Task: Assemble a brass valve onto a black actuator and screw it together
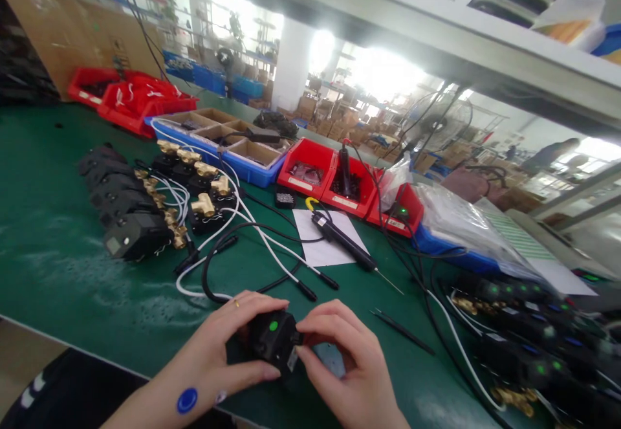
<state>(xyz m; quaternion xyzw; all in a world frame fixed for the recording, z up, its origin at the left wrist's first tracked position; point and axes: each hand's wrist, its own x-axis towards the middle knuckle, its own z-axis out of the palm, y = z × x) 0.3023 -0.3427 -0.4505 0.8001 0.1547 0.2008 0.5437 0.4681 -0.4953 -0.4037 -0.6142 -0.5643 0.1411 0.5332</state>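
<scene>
Near the table's front edge my left hand [237,338] is closed around a small black device housing [272,338] with a round green sticker on top. The fingers lie over its far side and the thumb over its near side. My right hand [347,358] pinches a small black piece [297,335] at the housing's right end; whether it is a separate part cannot be made out. Beyond the hands lie white and black cables [276,254] with black plugs. A black electric screwdriver [344,241] with a long thin bit rests partly on a white sheet [310,248].
Black devices with brass fittings [133,222] stand at the left, and more [528,351] lie at the right. Red bins [310,189] and a divided blue tray [257,173] line the back. Black tweezers [405,332] lie right of my right hand. A shelf [388,21] crosses overhead.
</scene>
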